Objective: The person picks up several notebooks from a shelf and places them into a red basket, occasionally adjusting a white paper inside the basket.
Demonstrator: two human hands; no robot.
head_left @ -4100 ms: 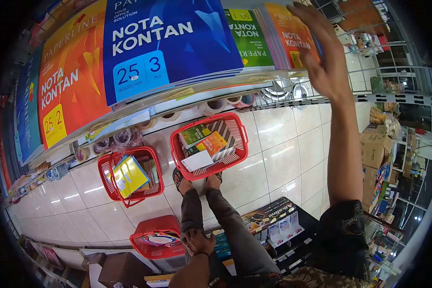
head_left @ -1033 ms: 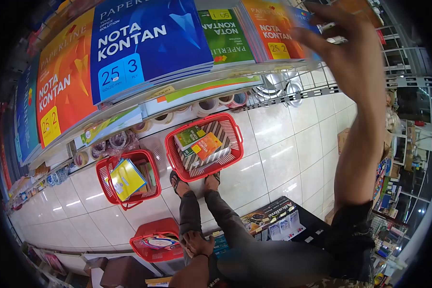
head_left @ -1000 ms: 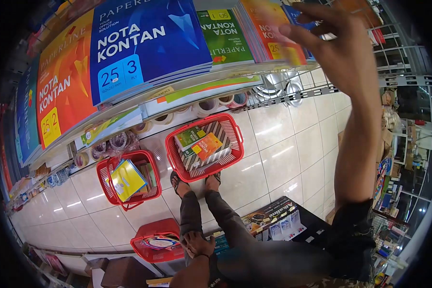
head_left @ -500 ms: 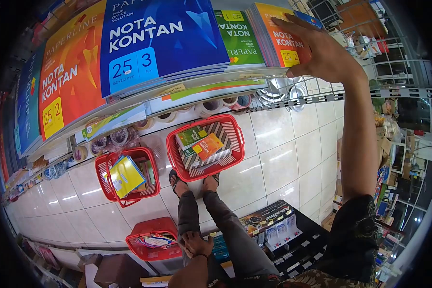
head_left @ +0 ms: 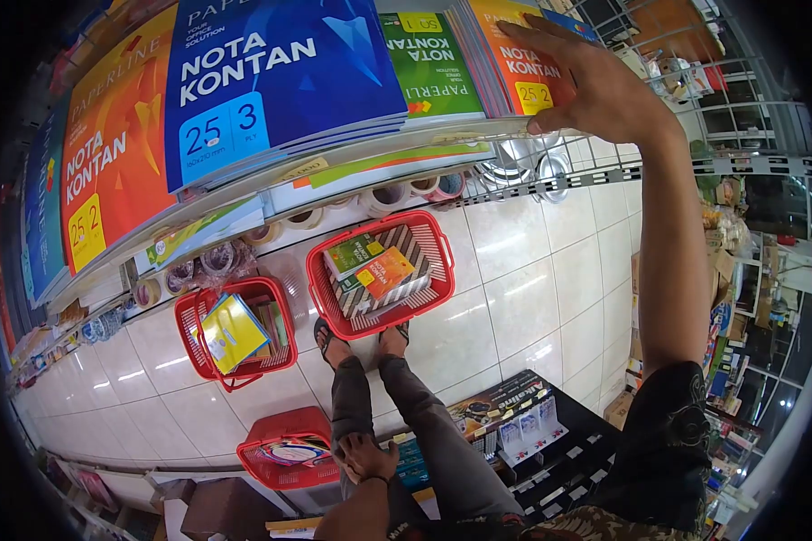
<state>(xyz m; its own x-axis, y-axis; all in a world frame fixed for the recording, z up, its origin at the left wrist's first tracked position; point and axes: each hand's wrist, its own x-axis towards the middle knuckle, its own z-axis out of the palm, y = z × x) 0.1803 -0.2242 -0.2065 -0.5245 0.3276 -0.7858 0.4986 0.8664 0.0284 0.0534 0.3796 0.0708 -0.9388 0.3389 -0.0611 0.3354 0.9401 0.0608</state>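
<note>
My right hand (head_left: 591, 86) reaches across the shelf, its fingers spread over a stack of orange Nota Kontan receipt books (head_left: 532, 95). Its thumb lies by the front edge of that stack. Just left of it stands a pile of green receipt books (head_left: 429, 68), and beyond that a large blue Nota Kontan stack (head_left: 284, 86). Down below, my left hand (head_left: 367, 457) rests on my leg near the knee, fingers apart and holding nothing.
A red basket (head_left: 447, 288) by my feet holds receipt books and a striped package. Two more red baskets stand at the left, one (head_left: 290, 347) with a yellow pad, the other (head_left: 280, 473) behind. Tape rolls (head_left: 388, 197) line the lower shelf. A wire rack (head_left: 731, 117) borders the right.
The shelf and its stacks have shifted slightly left and up in view. My right hand has shifted slightly with them, still over the orange books; my left hand stays on my leg.
</note>
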